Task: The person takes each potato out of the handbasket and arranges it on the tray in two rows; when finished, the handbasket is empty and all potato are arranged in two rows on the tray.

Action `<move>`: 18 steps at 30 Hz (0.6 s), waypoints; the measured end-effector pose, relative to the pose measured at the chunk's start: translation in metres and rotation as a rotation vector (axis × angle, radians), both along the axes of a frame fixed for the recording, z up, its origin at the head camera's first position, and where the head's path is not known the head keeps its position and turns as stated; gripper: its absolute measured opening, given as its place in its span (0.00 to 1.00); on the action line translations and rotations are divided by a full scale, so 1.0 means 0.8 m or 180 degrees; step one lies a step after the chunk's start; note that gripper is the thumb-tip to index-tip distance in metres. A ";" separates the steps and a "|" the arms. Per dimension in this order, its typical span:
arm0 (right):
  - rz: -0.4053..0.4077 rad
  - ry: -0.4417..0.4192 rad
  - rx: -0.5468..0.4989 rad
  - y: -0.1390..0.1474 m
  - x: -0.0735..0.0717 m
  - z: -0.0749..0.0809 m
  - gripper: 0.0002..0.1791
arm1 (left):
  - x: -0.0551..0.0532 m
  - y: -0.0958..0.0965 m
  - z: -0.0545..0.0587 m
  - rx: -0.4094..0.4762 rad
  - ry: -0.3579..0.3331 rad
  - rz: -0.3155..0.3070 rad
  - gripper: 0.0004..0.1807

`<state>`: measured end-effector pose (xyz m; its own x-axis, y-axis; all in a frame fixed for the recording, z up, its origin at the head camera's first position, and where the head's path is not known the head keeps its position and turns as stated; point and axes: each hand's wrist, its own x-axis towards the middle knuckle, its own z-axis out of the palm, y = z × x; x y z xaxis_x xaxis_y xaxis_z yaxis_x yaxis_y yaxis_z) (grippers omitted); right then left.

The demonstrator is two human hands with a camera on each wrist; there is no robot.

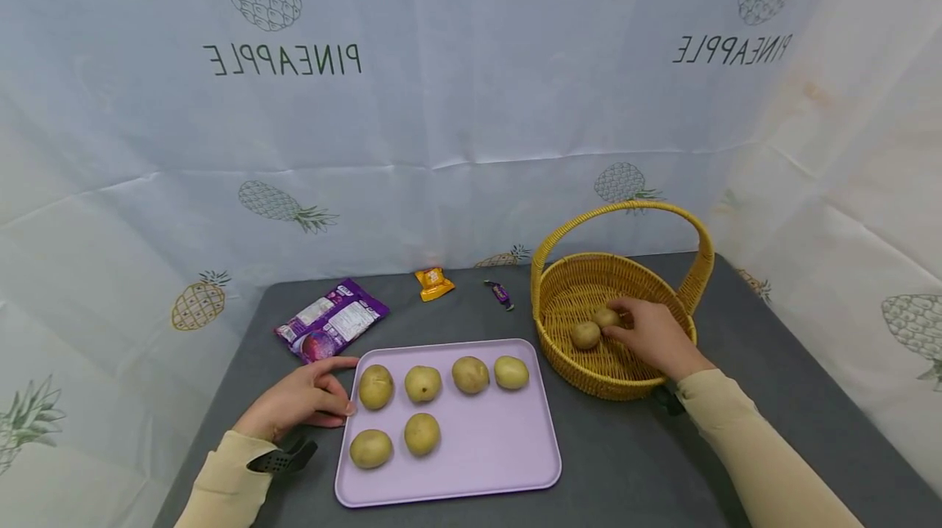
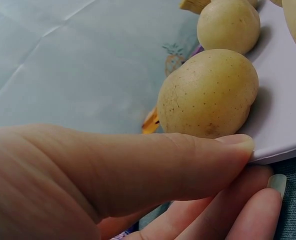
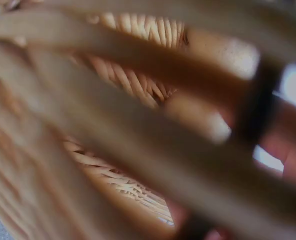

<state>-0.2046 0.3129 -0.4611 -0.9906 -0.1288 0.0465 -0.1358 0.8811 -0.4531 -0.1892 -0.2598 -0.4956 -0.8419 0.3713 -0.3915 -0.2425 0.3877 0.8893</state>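
On the lilac tray [image 1: 486, 463] lie several potatoes, four along its far side and two nearer the front left. My left hand [image 1: 312, 397] grips the tray's left edge; in the left wrist view its thumb [image 2: 203, 155] lies on the rim beside a potato [image 2: 208, 95], with fingers curled below. Inside the yellow wicker basket [image 1: 589, 377], my right hand [image 1: 655, 336] pinches a potato [image 1: 606, 316] between thumb and fingers. Another potato [image 1: 585, 335] sits just left of it. Blurred basket strands cover most of the right wrist view.
A purple packet [image 1: 333, 320] lies behind the tray's left corner. Farther back are an orange wrapped sweet [image 1: 434, 284] and a small purple sweet [image 1: 500, 295]. The basket's tall handle [image 1: 625, 208] arches over its opening. Pineapple-print cloth [image 1: 471, 103] hangs around the dark table.
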 end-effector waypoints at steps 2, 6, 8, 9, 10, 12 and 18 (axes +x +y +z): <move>-0.0021 0.0005 -0.0014 0.000 0.000 0.000 0.23 | 0.000 -0.001 0.000 0.0003 0.0004 -0.0002 0.49; -0.0052 -0.0010 -0.0027 0.000 0.001 0.001 0.21 | 0.000 -0.001 -0.001 0.0024 0.0017 -0.0012 0.48; -0.0063 -0.0009 -0.0049 0.000 0.002 0.001 0.20 | 0.001 -0.001 -0.001 0.0035 0.0028 -0.0021 0.48; -0.0068 -0.0001 -0.0065 0.001 0.003 0.001 0.19 | 0.001 -0.001 -0.001 0.0038 0.0033 -0.0023 0.48; -0.0074 0.0015 -0.0080 0.001 0.003 0.000 0.19 | 0.001 -0.001 -0.001 0.0043 0.0037 -0.0026 0.48; -0.0083 0.0047 -0.0106 0.001 0.005 0.000 0.19 | 0.002 -0.001 -0.001 0.0046 0.0044 -0.0027 0.48; -0.0145 0.0210 -0.0172 -0.003 0.019 0.014 0.19 | 0.002 -0.001 0.000 0.0058 0.0033 -0.0018 0.48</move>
